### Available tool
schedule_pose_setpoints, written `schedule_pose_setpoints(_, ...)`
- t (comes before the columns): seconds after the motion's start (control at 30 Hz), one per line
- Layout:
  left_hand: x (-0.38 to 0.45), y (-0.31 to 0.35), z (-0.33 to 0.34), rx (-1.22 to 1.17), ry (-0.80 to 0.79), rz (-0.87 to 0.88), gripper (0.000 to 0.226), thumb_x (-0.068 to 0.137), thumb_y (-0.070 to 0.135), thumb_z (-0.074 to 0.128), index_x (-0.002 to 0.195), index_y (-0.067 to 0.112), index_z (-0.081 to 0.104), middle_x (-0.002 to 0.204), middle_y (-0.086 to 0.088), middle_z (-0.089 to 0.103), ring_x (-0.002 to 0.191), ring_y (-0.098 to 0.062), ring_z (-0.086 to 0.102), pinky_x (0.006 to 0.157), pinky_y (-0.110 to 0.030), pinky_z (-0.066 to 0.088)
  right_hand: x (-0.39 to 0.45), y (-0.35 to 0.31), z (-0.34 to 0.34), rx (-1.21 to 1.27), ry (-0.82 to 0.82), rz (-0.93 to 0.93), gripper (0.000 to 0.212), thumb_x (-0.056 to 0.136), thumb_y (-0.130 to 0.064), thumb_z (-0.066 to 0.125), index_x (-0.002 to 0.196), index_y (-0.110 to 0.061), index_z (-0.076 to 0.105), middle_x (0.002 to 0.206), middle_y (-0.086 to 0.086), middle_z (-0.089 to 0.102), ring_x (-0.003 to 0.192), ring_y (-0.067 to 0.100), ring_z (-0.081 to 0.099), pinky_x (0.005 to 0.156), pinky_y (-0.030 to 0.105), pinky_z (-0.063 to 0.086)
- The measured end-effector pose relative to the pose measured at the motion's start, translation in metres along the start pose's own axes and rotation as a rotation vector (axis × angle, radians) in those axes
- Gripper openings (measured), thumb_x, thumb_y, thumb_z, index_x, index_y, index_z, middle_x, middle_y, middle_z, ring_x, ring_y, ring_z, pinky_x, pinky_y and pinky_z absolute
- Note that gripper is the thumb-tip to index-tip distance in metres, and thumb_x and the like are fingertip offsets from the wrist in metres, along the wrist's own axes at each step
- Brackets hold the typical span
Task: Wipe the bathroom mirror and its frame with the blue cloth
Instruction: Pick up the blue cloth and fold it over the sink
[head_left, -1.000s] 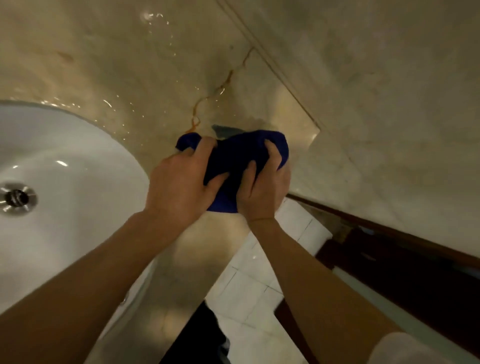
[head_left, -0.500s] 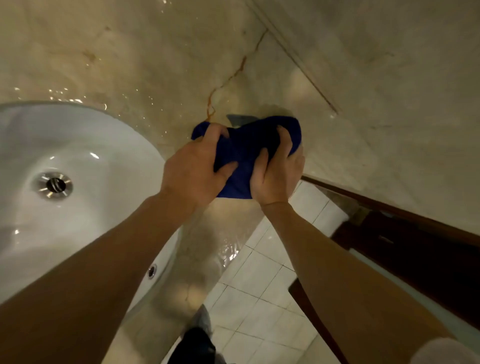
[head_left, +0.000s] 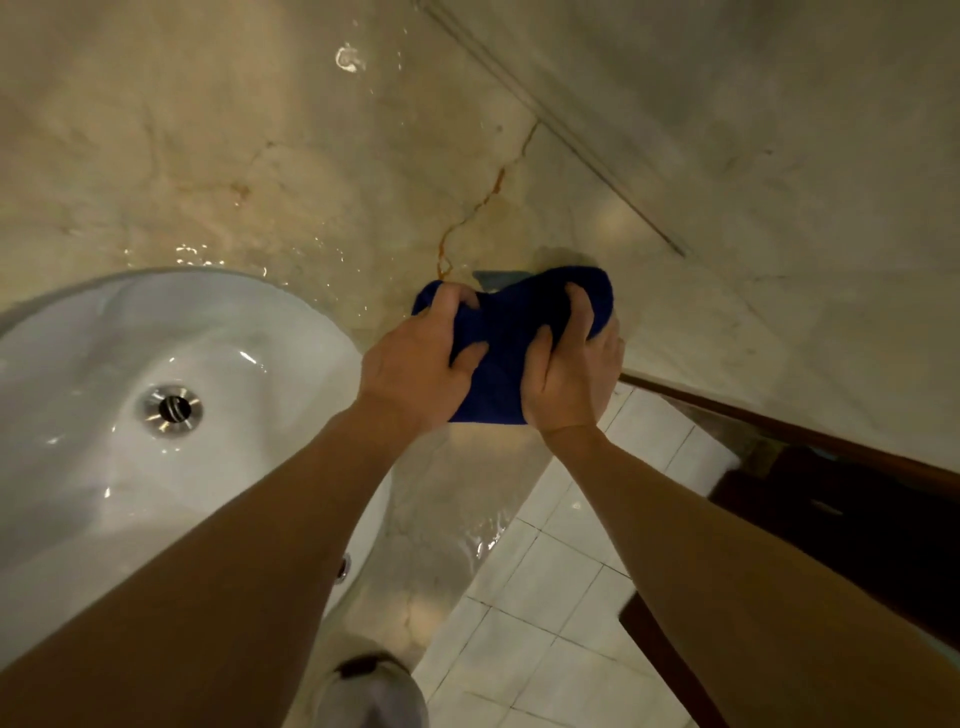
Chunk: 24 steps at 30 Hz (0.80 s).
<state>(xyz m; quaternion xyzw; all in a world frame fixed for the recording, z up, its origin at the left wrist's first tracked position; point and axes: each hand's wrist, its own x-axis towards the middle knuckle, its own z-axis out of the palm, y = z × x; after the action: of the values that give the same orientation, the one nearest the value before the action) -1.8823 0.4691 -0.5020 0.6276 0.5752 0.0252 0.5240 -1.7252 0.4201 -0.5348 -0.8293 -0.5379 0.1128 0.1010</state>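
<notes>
Cloth (head_left: 511, 332), blue and bunched, sits over the marble worktop (head_left: 291, 171) at the sink's (head_left: 78, 467) three o'clock, perhaps touching it, grasped by left hand (head_left: 415, 366) and right hand (head_left: 569, 379).

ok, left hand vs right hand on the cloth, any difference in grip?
The left hand grips the blue cloth's left end, on the sink side; the right hand grips its right end, toward the counter edge. Both curl their fingers over the bunched cloth, thumbs inward.

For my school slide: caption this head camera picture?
Both hands bunch a blue cloth beside the sink.
</notes>
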Motion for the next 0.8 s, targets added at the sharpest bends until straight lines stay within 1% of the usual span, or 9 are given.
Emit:
schedule_pose_setpoints(0.17, -0.001, 0.005, 0.002, 0.061, 0.035, -0.035, 0.032, 0.099, 0.034, 0.051, 0.128, 0.032, 0.038, 0.103, 0.0, 0.063, 0.087, -0.026, 0.061, 0.071, -0.034, 0.043, 0.001, 0.0, 0.001, -0.01, -0.003, 0.02, 0.041, 0.093, -0.03, 0.038, 0.131, -0.017, 0.042, 0.119, 0.022, 0.055, 0.099, 0.037, 0.054, 0.086, 0.044, 0.043)
schedule_pose_setpoints(0.27, -0.001, 0.01, 0.004, 0.043, 0.036, -0.065, 0.032, 0.099, 0.032, 0.051, 0.128, 0.032, 0.038, 0.102, 0.001, 0.062, 0.083, -0.022, 0.056, 0.071, -0.034, 0.042, 0.0, 0.001, 0.001, -0.026, -0.022, 0.026, 0.042, 0.094, -0.031, 0.035, 0.133, -0.017, 0.04, 0.121, 0.023, 0.054, 0.101, 0.037, 0.053, 0.089, 0.046, 0.043)
schedule_pose_setpoints(0.47, -0.003, 0.013, 0.017, 0.087, 0.174, -0.044, 0.033, 0.098, 0.028, 0.051, 0.129, 0.027, 0.04, 0.105, -0.002, 0.063, 0.089, -0.026, 0.062, 0.065, -0.033, 0.039, 0.0, 0.0, 0.002, -0.048, 0.005, 0.017, 0.044, 0.097, -0.033, 0.03, 0.135, -0.015, 0.04, 0.125, 0.022, 0.052, 0.107, 0.037, 0.052, 0.094, 0.049, 0.044)
schedule_pose_setpoints(0.53, -0.003, 0.012, 0.017, 0.068, 0.173, -0.046, 0.031, 0.098, 0.027, 0.052, 0.127, 0.026, 0.04, 0.104, -0.001, 0.062, 0.086, -0.024, 0.061, 0.064, -0.033, 0.038, 0.0, -0.006, -0.002, -0.046, -0.009, 0.059, 0.046, 0.097, -0.035, 0.031, 0.137, -0.016, 0.041, 0.126, 0.02, 0.051, 0.109, 0.037, 0.051, 0.094, 0.053, 0.045)
schedule_pose_setpoints(0.6, 0.003, 0.013, 0.014, 0.015, 0.134, -0.066, 0.031, 0.098, 0.024, 0.051, 0.128, 0.025, 0.04, 0.105, -0.002, 0.061, 0.083, -0.022, 0.056, 0.067, -0.033, 0.038, 0.002, -0.018, -0.009, -0.123, -0.046, 0.103, 0.045, 0.098, -0.034, 0.032, 0.139, -0.016, 0.041, 0.124, 0.02, 0.052, 0.108, 0.038, 0.052, 0.092, 0.051, 0.045)
schedule_pose_setpoints(0.67, 0.004, 0.011, 0.008, -0.106, 0.077, -0.103, 0.032, 0.099, 0.022, 0.052, 0.129, 0.023, 0.041, 0.108, -0.005, 0.061, 0.086, -0.022, 0.054, 0.071, -0.034, 0.041, 0.006, -0.036, -0.024, -0.23, -0.184, 0.133, 0.042, 0.101, -0.032, 0.032, 0.14, -0.016, 0.035, 0.124, 0.019, 0.051, 0.108, 0.037, 0.052, 0.09, 0.046, 0.042)
schedule_pose_setpoints(0.7, 0.001, 0.012, 0.003, -0.238, 0.058, -0.132, 0.033, 0.098, 0.02, 0.052, 0.13, 0.022, 0.042, 0.111, -0.006, 0.061, 0.09, -0.022, 0.056, 0.075, -0.034, 0.044, 0.01, -0.042, -0.035, -0.237, -0.263, 0.166, 0.041, 0.101, -0.029, 0.033, 0.14, -0.016, 0.033, 0.125, 0.019, 0.051, 0.108, 0.037, 0.053, 0.09, 0.045, 0.042)
schedule_pose_setpoints(0.73, -0.008, 0.015, -0.001, -0.405, 0.043, -0.16, 0.033, 0.098, 0.019, 0.053, 0.13, 0.022, 0.044, 0.116, -0.006, 0.061, 0.095, -0.022, 0.058, 0.08, -0.035, 0.048, 0.012, -0.049, -0.049, -0.206, -0.315, 0.205, 0.04, 0.101, -0.027, 0.035, 0.14, -0.017, 0.033, 0.125, 0.018, 0.052, 0.107, 0.036, 0.054, 0.087, 0.044, 0.044)
schedule_pose_setpoints(0.8, -0.032, 0.019, -0.013, -0.693, 0.084, -0.191, 0.032, 0.097, 0.017, 0.057, 0.127, 0.022, 0.048, 0.12, -0.005, 0.061, 0.102, -0.02, 0.062, 0.089, -0.036, 0.054, 0.012, -0.061, -0.077, -0.032, -0.305, 0.223, 0.038, 0.101, -0.024, 0.04, 0.138, -0.018, 0.037, 0.124, 0.015, 0.055, 0.101, 0.031, 0.058, 0.077, 0.038, 0.044)
